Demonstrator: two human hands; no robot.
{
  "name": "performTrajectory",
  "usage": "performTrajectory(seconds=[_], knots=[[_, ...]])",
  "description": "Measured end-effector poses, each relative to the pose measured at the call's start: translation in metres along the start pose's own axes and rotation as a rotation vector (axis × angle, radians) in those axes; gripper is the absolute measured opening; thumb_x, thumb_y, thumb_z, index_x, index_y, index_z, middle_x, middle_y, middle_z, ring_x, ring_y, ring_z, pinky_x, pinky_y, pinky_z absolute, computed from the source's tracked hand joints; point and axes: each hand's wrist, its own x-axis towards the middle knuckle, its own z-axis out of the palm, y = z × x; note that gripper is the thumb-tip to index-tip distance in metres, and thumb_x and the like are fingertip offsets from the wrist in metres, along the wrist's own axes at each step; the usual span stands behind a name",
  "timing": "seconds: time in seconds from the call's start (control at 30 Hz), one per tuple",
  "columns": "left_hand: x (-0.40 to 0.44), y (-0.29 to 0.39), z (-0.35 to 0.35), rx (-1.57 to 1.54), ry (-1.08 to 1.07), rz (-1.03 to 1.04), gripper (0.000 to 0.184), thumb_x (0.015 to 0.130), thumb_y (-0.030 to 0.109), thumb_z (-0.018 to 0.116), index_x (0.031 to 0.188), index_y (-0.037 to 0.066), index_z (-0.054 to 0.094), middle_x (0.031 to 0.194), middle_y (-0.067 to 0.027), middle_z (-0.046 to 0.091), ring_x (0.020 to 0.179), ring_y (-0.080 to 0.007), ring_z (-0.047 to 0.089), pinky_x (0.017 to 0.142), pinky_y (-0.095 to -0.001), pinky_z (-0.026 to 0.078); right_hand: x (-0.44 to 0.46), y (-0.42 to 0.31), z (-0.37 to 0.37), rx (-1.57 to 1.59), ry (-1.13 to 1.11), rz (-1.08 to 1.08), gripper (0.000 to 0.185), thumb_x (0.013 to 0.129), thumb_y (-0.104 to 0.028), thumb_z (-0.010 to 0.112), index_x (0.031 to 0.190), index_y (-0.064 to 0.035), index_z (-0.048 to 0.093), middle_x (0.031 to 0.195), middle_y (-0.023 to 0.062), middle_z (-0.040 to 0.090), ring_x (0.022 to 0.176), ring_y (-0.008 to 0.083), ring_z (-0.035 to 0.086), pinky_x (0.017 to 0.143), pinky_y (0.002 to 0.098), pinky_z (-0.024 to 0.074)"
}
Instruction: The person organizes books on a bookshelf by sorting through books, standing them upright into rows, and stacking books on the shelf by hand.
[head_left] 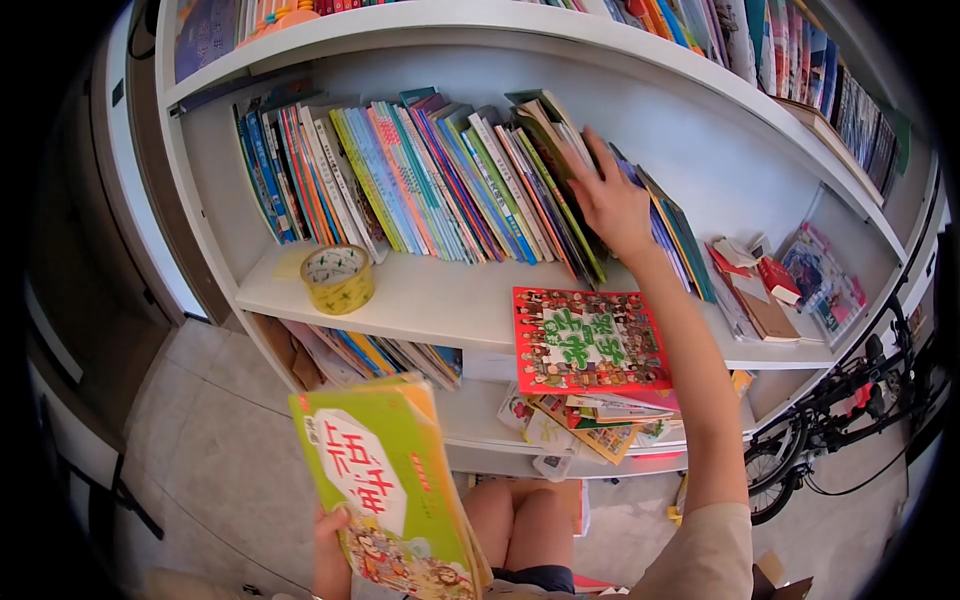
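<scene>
My left hand (332, 545) grips a green book (390, 480) with red lettering, together with more books behind it, low at the left of centre. Up at the shelf, my right hand (612, 200) reaches in among the leaning books, its fingers against a dark green book (555, 160); whether they grip it I cannot tell. A long row of thin books (440, 185) leans to the left of that hand, and a few more (675, 235) lean to its right. Below my right forearm, a red book (590, 340) with green lettering lies at the shelf's front edge.
A roll of yellow patterned tape (338, 279) stands on the white shelf (440, 305). Papers and a small red box (779, 280) lie at the shelf's right end. Lower shelves hold more books (385, 352). A bicycle (850, 400) stands at the right.
</scene>
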Motion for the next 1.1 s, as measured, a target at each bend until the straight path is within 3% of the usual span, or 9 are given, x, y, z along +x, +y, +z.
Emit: performTrajectory(seconds=[0.1, 0.13, 0.23, 0.43, 0.57, 0.73, 0.83, 0.87, 1.1], knots=[[0.007, 0.012, 0.02, 0.016, -0.043, 0.207, 0.051, 0.078, 0.022, 0.055, 0.119, -0.007, 0.047, 0.109, -0.0183, 0.061, 0.087, -0.027, 0.065, 0.078, -0.0368, 0.053, 0.004, 0.009, 0.0, -0.235, 0.161, -0.369, 0.029, 0.083, -0.022, 0.058, 0.109, -0.0089, 0.056, 0.14, 0.0061, 0.038, 0.111, 0.0246, 0.051, 0.078, 0.0364, 0.0461], [0.009, 0.018, 0.026, 0.006, -0.067, 0.218, 0.05, 0.079, 0.022, 0.054, 0.12, -0.007, 0.047, 0.11, -0.0183, 0.061, 0.088, -0.0268, 0.064, 0.078, -0.0366, 0.053, 0.004, 0.008, 0.003, -0.284, 0.2, -0.377, 0.019, 0.083, -0.026, 0.058, 0.087, -0.0074, 0.059, 0.141, 0.0053, 0.037, 0.124, 0.0227, 0.039, 0.087, 0.0378, 0.0408], [0.012, 0.027, 0.047, -0.029, -0.079, 0.24, 0.048, 0.082, 0.022, 0.051, 0.12, -0.006, 0.047, 0.111, -0.0185, 0.06, 0.091, -0.0266, 0.063, 0.081, -0.0362, 0.052, 0.007, 0.006, -0.003, -0.222, 0.19, -0.315, 0.023, 0.082, -0.029, 0.058, 0.075, -0.0066, 0.059, 0.144, 0.005, 0.032, 0.126, 0.0237, 0.038, 0.09, 0.0403, 0.0401], [0.013, 0.04, 0.093, -0.02, 0.037, 0.155, 0.047, 0.083, 0.016, 0.05, 0.124, -0.006, 0.043, 0.116, -0.0194, 0.057, 0.1, -0.0278, 0.06, 0.087, -0.0381, 0.049, 0.015, -0.002, -0.005, -0.049, 0.003, -0.27, 0.026, 0.084, -0.027, 0.057, 0.074, -0.0046, 0.063, 0.146, 0.0019, 0.027, 0.129, 0.0253, 0.033, 0.097, 0.043, 0.038], [0.029, 0.048, 0.11, -0.015, -0.082, 0.119, 0.048, 0.079, 0.009, 0.056, 0.123, -0.005, 0.042, 0.115, -0.0182, 0.057, 0.1, -0.0268, 0.06, 0.087, -0.037, 0.049, 0.018, 0.007, -0.005, -0.053, -0.019, -0.268, 0.023, 0.085, -0.027, 0.056, 0.102, -0.0121, 0.062, 0.146, 0.0013, 0.027, 0.129, 0.0251, 0.033, 0.095, 0.0437, 0.0399], [0.048, 0.048, 0.127, 0.028, -0.165, 0.101, 0.047, 0.079, 0.009, 0.057, 0.122, -0.008, 0.044, 0.113, -0.0196, 0.058, 0.097, -0.0271, 0.061, 0.085, -0.0363, 0.05, 0.018, 0.015, -0.007, 0.018, 0.009, -0.165, 0.046, 0.084, -0.033, 0.057, 0.128, -0.027, 0.046, 0.146, 0.0056, 0.027, 0.129, 0.0259, 0.033, 0.094, 0.0458, 0.0409], [0.05, 0.046, 0.13, -0.033, -0.179, 0.052, 0.044, 0.079, 0.003, 0.06, 0.12, -0.005, 0.046, 0.111, -0.0166, 0.059, 0.096, -0.0247, 0.061, 0.084, -0.035, 0.05, 0.019, 0.009, -0.01, -0.106, 0.1, -0.188, 0.045, 0.081, -0.042, 0.058, 0.122, -0.0252, 0.052, 0.145, 0.0099, 0.027, 0.13, 0.0298, 0.031, 0.096, 0.052, 0.0379], [0.049, 0.044, 0.129, -0.034, -0.169, 0.044, 0.045, 0.078, 0.003, 0.06, 0.12, -0.005, 0.045, 0.112, -0.0166, 0.058, 0.096, -0.0248, 0.061, 0.084, -0.0351, 0.05, 0.021, 0.005, -0.012, -0.137, 0.083, -0.197, 0.044, 0.077, -0.049, 0.058, 0.109, -0.0183, 0.059, 0.145, 0.0119, 0.027, 0.131, 0.0337, 0.028, 0.098, 0.0586, 0.0322], [0.017, 0.046, 0.133, -0.019, 0.008, 0.061, 0.047, 0.078, 0.002, 0.06, 0.121, -0.005, 0.043, 0.115, -0.0174, 0.056, 0.097, -0.0256, 0.061, 0.084, -0.0354, 0.05, 0.028, -0.016, -0.007, -0.112, -0.101, -0.078, 0.037, 0.077, -0.043, 0.062, 0.074, -0.0063, 0.067, 0.143, 0.0152, 0.031, 0.133, 0.0342, 0.025, 0.1, 0.0614, 0.0266]])
